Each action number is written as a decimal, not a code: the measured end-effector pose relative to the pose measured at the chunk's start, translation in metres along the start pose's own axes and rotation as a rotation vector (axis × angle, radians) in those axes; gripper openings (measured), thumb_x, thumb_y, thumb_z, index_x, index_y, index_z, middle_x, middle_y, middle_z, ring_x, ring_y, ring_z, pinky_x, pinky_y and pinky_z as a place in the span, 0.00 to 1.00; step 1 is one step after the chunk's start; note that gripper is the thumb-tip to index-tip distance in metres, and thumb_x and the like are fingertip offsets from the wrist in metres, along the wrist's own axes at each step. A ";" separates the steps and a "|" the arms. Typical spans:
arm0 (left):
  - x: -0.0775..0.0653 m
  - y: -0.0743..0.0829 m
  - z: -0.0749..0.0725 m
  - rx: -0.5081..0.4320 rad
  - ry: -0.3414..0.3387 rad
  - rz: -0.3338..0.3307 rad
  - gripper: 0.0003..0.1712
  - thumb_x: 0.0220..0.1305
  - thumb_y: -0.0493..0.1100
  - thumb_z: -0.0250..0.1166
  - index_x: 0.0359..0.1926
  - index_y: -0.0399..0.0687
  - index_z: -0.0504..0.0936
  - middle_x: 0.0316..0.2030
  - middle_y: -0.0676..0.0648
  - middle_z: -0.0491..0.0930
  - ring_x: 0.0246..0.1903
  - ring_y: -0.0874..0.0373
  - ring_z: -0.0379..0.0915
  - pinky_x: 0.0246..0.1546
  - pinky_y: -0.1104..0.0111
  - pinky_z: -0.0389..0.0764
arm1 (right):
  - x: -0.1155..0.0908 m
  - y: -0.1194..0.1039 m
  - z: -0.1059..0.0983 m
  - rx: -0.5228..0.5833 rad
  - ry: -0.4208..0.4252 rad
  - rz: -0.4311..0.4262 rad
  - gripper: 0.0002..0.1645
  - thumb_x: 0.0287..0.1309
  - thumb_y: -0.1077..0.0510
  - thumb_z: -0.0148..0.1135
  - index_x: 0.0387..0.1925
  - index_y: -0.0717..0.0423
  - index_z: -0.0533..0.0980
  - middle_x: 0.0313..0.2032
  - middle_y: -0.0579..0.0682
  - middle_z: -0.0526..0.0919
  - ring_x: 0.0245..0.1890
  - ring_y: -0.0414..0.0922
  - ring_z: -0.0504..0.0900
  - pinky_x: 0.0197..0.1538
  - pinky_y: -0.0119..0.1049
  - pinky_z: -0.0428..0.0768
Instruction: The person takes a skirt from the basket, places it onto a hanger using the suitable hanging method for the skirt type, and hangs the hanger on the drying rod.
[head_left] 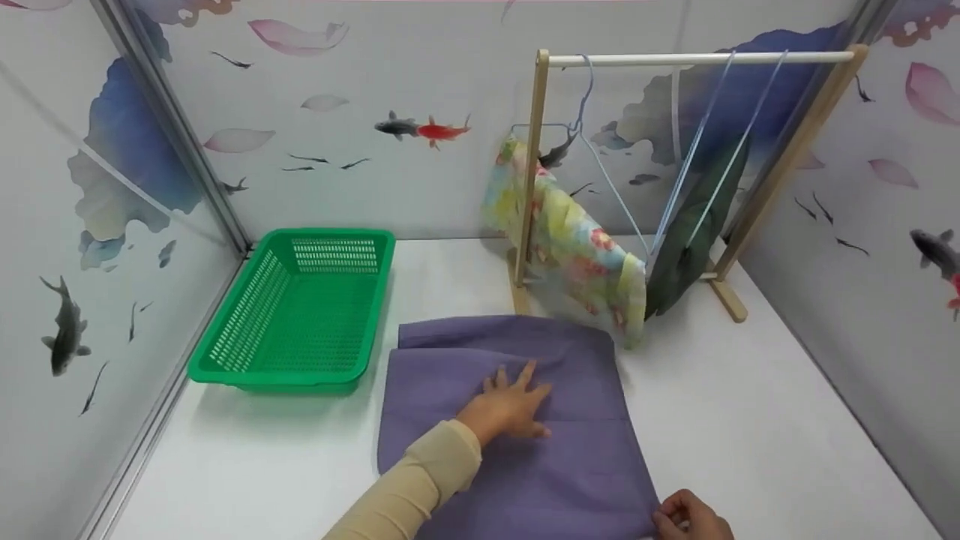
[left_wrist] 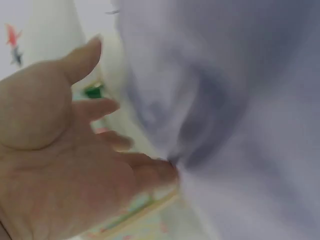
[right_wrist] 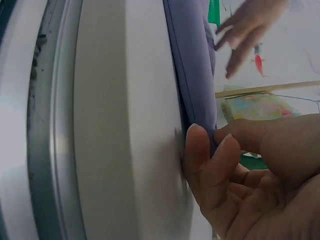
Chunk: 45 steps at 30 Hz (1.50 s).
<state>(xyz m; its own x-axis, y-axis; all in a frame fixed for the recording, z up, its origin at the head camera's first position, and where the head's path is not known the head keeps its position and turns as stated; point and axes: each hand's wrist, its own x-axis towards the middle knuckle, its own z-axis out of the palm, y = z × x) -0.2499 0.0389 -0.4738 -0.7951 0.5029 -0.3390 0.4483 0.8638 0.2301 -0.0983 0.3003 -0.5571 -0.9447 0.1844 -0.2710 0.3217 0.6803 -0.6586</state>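
A purple folded cloth (head_left: 570,472) lies on the white table in the head view, with a crease across its upper part. Over its middle is my left hand (head_left: 510,405), fingers spread and straight. The left wrist view shows this hand (left_wrist: 55,160) with its palm visible and its fingertips at the purple fabric (left_wrist: 270,150). At the cloth's near right corner, my right hand (head_left: 691,516) pinches the edge between thumb and fingers. From the right wrist, the pinched purple edge (right_wrist: 192,65) runs up from the right hand's fingertips (right_wrist: 197,142).
An open green basket (head_left: 300,322) stands at the left on the table. Behind the cloth is a wooden rack with a white rod (head_left: 675,59); blue hangers on it hold a floral cloth (head_left: 570,232) and a dark green cloth (head_left: 697,225). Printed walls enclose the table.
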 end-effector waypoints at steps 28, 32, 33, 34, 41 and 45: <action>-0.136 -0.172 0.062 -0.857 0.329 0.030 0.33 0.63 0.42 0.59 0.65 0.40 0.57 0.28 0.47 0.74 0.30 0.56 0.68 0.34 0.66 0.69 | 0.004 -0.003 0.002 0.010 -0.066 0.063 0.17 0.52 0.48 0.62 0.24 0.59 0.74 0.17 0.46 0.74 0.19 0.41 0.73 0.26 0.35 0.70; -0.136 -0.169 0.065 -0.870 0.423 -0.003 0.25 0.65 0.38 0.56 0.61 0.39 0.61 0.33 0.43 0.74 0.32 0.55 0.72 0.33 0.67 0.72 | 0.005 0.001 0.003 0.035 -0.076 0.087 0.21 0.51 0.44 0.63 0.24 0.59 0.75 0.17 0.45 0.76 0.20 0.41 0.74 0.28 0.35 0.71; -0.135 -0.170 0.064 -0.853 0.455 -0.041 0.25 0.65 0.39 0.56 0.61 0.38 0.62 0.37 0.41 0.74 0.36 0.53 0.72 0.35 0.65 0.73 | 0.005 0.001 0.004 0.042 -0.077 0.089 0.21 0.51 0.44 0.63 0.25 0.59 0.75 0.17 0.45 0.76 0.20 0.41 0.75 0.28 0.35 0.71; -0.132 -0.170 0.063 -0.830 0.480 -0.088 0.26 0.65 0.39 0.56 0.61 0.37 0.61 0.41 0.39 0.73 0.39 0.50 0.73 0.38 0.62 0.74 | 0.006 0.002 0.004 0.045 -0.074 0.093 0.21 0.51 0.44 0.63 0.25 0.59 0.75 0.17 0.45 0.76 0.20 0.41 0.74 0.28 0.35 0.71; -0.107 -0.181 0.065 -0.952 0.438 -0.238 0.31 0.64 0.46 0.58 0.60 0.30 0.62 0.44 0.39 0.72 0.39 0.52 0.70 0.38 0.61 0.73 | 0.008 0.000 0.006 0.083 -0.073 0.094 0.21 0.51 0.44 0.64 0.25 0.61 0.75 0.17 0.47 0.76 0.19 0.42 0.75 0.27 0.35 0.72; -0.107 -0.176 0.068 -0.969 0.367 -0.161 0.21 0.65 0.49 0.57 0.44 0.32 0.75 0.30 0.47 0.73 0.30 0.58 0.67 0.31 0.66 0.70 | 0.007 0.000 0.006 0.096 -0.073 0.103 0.22 0.50 0.44 0.64 0.25 0.61 0.75 0.17 0.47 0.77 0.19 0.42 0.76 0.27 0.35 0.72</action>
<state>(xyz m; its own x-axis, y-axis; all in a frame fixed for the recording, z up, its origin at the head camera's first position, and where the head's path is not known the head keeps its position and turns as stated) -0.2161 -0.1654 -0.5400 -0.9639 0.2045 -0.1704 -0.0640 0.4432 0.8941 -0.1045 0.2973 -0.5637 -0.9006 0.1952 -0.3884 0.4243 0.5892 -0.6876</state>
